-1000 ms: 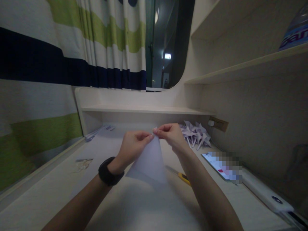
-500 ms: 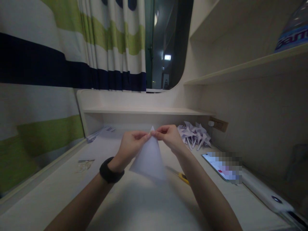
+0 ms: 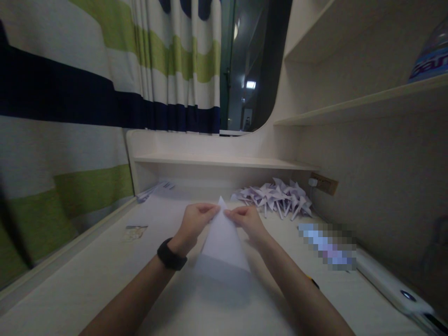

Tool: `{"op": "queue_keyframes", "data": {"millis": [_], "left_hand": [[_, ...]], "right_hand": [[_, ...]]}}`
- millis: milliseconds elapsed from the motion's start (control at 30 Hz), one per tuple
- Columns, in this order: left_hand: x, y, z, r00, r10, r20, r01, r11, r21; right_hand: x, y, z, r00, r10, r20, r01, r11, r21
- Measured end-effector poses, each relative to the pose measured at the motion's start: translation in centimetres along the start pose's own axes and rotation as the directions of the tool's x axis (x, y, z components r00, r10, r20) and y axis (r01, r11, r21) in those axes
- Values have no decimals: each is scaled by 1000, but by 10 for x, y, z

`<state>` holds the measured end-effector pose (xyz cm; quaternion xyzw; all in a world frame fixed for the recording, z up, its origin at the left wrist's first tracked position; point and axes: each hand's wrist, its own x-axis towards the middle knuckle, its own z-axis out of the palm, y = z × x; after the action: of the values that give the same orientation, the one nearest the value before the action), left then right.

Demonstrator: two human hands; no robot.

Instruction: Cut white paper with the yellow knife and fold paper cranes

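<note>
Left hand (image 3: 196, 218) and right hand (image 3: 247, 219) pinch the folded paper (image 3: 224, 240) near its tip, fingers closed; folded paper shapes (image 3: 276, 198), seemingly pinwheels, lie beyond the right fingers.

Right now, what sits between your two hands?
The head view shows the pointed top of a folded white paper sheet between the left hand and right hand; both pinch it just below its tip.

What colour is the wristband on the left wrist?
Black wristband, best seen in the head view.
</note>
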<state>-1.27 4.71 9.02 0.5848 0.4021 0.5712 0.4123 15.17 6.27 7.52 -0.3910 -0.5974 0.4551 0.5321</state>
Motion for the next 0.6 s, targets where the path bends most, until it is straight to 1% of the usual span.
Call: {"op": "queue_keyframes", "data": {"millis": [100, 233, 400, 533, 600], "left_hand": [[1, -10, 2, 1000, -8, -18, 8, 1000, 3], [0, -20, 4, 1000, -27, -11, 27, 1000, 5], [-1, -29, -1, 995, -78, 58, 80, 996, -37], [-3, -36, -4, 999, -51, 15, 49, 994, 99], [-4, -39, -4, 999, -38, 22, 34, 988, 150]], "right_hand": [[-3, 8, -2, 999, 47, 20, -47, 999, 0], [-2, 18, -4, 1000, 26, 2, -26, 996, -84], [1, 28, -6, 1000, 16, -22, -19, 988, -153], [5, 33, -6, 998, -6, -68, -7, 982, -189], [6, 35, -7, 997, -1, -81, -15, 979, -202]]}}
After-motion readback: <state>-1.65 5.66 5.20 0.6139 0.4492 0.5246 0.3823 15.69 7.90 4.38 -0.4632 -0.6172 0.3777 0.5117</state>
